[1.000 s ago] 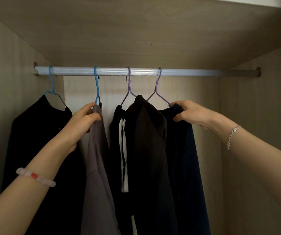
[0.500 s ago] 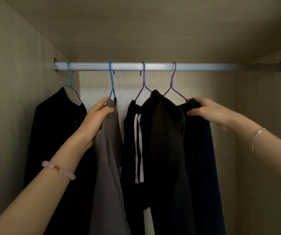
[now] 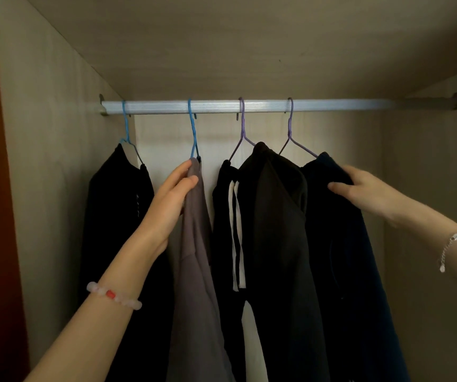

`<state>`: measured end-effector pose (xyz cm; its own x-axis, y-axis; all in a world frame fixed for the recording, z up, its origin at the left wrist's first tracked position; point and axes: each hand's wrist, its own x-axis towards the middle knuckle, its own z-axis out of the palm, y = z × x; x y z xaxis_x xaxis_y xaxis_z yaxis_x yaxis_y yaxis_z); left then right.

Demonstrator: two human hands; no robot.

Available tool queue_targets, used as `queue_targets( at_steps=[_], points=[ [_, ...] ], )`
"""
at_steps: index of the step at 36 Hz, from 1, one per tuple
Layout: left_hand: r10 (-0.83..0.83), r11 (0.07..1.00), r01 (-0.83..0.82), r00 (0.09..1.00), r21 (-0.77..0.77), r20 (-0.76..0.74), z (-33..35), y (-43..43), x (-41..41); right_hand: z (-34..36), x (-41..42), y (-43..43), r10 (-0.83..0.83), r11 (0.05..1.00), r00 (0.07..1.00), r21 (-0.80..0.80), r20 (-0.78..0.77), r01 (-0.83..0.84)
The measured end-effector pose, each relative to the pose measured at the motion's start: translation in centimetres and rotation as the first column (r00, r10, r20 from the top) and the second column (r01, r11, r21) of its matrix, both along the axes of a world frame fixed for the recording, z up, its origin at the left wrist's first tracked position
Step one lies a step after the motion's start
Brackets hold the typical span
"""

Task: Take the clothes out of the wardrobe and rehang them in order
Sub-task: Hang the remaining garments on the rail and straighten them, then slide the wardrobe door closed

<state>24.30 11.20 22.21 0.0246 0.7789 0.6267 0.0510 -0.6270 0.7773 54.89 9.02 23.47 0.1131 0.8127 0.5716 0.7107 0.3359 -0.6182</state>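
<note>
Fingers (image 3: 180,171) of our left hand (image 3: 171,202) pinch the grey garment (image 3: 197,257), right hand (image 3: 365,191) grips the navy garment (image 3: 345,257); none yet off the silver rail (image 3: 318,105).

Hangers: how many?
4: far-left blue hanger; second blue hanger carrying the grey garment the left hand grips; left purple hanger, middle; right purple hanger carrying the navy garment the right hand holds. Others may be hidden.
</note>
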Motion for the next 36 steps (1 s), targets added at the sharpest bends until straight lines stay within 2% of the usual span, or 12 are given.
queue_targets(
  at_steps=[3, 7, 9, 11, 16, 20, 23, 25, 27, 30, 34, 36],
  points=[
    [0.152, 0.980, -0.147, 0.988, 0.136, -0.029, -2.1, -2.0, 0.0, -2.6, 0.4, -1.5, 0.002, 1.000, 0.999, 0.016, -0.033, -0.001],
    [0.450, 0.800, -0.381, 0.892, 0.463, -0.044, -6.2, -5.4, 1.2, -6.9, 1.3, -4.7, 0.022, 0.999, 0.996, 0.028, -0.084, -0.019],
    [0.476, 0.755, -0.380, 0.878, 0.534, -0.048, -8.4, -7.0, 2.8, -9.4, 2.2, -6.3, 0.012, 1.000, 0.998, 0.009, -0.061, -0.011],
    [0.431, 0.774, -0.313, 0.897, 0.550, -0.096, -10.4, -8.3, 4.8, -11.7, 3.3, -7.8, -0.005, 0.999, 1.000, -0.041, -0.016, 0.004],
    [0.180, 0.923, -0.062, 0.942, 0.380, -0.283, -15.3, -9.6, 10.5, -16.0, 7.0, -11.3, -0.088, 0.993, 0.989, -0.063, 0.120, 0.096],
    [-0.022, 0.976, 0.118, 0.892, 0.184, -0.451, -19.1, -10.1, 16.8, -16.8, 10.1, -14.7, -0.280, 0.959, 0.933, 0.112, 0.227, 0.260],
    [-0.115, 0.976, 0.197, 0.832, 0.094, -0.543, -21.4, -10.7, 22.2, -16.3, 12.7, -16.6, -0.413, 0.891, 0.891, 0.286, 0.190, 0.352],
    [-0.152, 0.971, 0.230, 0.808, 0.067, -0.570, -22.3, -11.5, 26.1, -16.1, 15.3, -17.3, -0.479, 0.848, 0.860, 0.346, 0.175, 0.401],
    [-0.199, 0.968, 0.250, 0.801, 0.013, -0.564, -22.9, -12.2, 30.3, -16.1, 18.4, -17.5, -0.528, 0.820, 0.826, 0.371, 0.195, 0.436],
    [-0.283, 0.958, 0.269, 0.833, -0.099, -0.475, -23.2, -12.7, 36.7, -16.8, 22.7, -16.9, -0.531, 0.832, 0.825, 0.303, 0.192, 0.465],
    [-0.375, 0.915, 0.288, 0.864, -0.282, -0.337, -23.7, -12.3, 43.2, -18.3, 25.7, -14.9, -0.421, 0.900, 0.907, 0.141, 0.033, 0.412],
    [-0.362, 0.904, 0.275, 0.900, -0.328, -0.243, -24.0, -11.7, 45.3, -19.1, 26.0, -14.2, -0.376, 0.915, 0.927, 0.156, -0.006, 0.372]
  ],
)
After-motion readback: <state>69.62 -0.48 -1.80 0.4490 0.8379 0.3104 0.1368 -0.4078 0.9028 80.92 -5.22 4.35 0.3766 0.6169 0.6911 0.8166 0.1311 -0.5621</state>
